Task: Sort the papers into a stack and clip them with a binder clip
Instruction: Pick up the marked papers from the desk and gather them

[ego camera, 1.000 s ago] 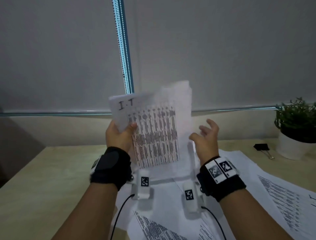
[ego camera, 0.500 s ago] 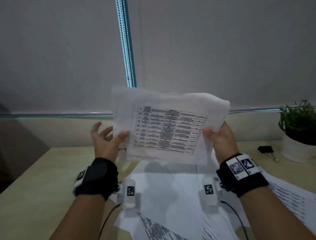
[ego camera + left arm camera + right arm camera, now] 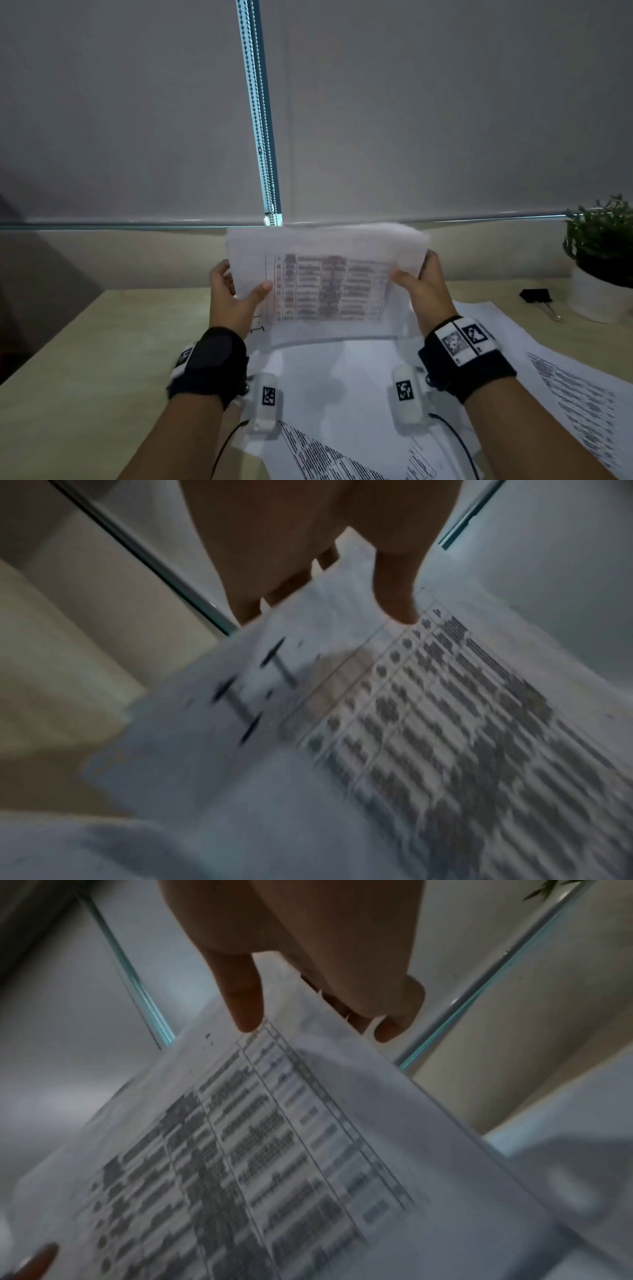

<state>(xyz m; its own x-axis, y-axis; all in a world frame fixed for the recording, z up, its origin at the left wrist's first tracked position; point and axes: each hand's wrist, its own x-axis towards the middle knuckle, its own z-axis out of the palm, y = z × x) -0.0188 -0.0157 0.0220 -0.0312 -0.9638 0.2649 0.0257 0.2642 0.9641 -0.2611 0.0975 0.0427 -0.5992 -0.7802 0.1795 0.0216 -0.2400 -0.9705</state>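
A stack of printed papers [image 3: 325,284] with a table on its top sheet is held upright, long edge down, above the desk. My left hand [image 3: 236,294] pinches its left edge, thumb in front and fingers behind. My right hand [image 3: 416,284] pinches the right edge the same way. The left wrist view shows the thumb on the stack of papers [image 3: 394,723]; the right wrist view shows the thumb on the same stack [image 3: 274,1150]. A black binder clip [image 3: 536,296] lies on the desk at the far right, apart from both hands.
More loose printed sheets [image 3: 575,390] are spread over the wooden desk [image 3: 85,359] under and right of my arms. A potted plant [image 3: 603,260] in a white pot stands at the far right beside the clip. A roller blind and wall close off the back.
The stack has been turned from portrait to landscape and lowered towards the desk. My right hand, free a second ago, now grips the right edge; the left hand has re-gripped the left edge.
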